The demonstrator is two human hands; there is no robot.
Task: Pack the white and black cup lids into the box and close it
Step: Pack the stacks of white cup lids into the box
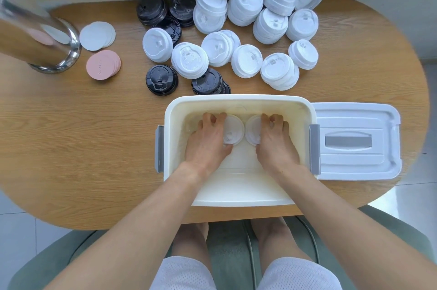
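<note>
Packing was barely under way. Both hands were down inside the cream rectangular plastic box at the near edge of the oval wooden table. The left hand had its fingers curled round the rim of one white plastic cup lid, and the right hand gripped a second white lid the same way. The two lids sat side by side, close together, low against the far wall of the box. Whether they already touched the floor could not be told, and nothing else showed in the box.

By my judgement the step in hand was setting down the first pair. The next move would call for letting go, lifting both hands clear over the far rim and reaching to the heap beyond it.

That heap lay just behind the box. The loose white cup lids formed roughly thirteen piles, several of them nested stacks, so a true count of single lids could not be made. The black plastic cup lids stood in about five piles, some also stacked.

One pale grey-white box cover with a grey handle lay flat just right of the box, and a grey latch hung on each side. One stack of white discs, one stack of pink discs and one shiny metal cylinder stood at the left.
</note>
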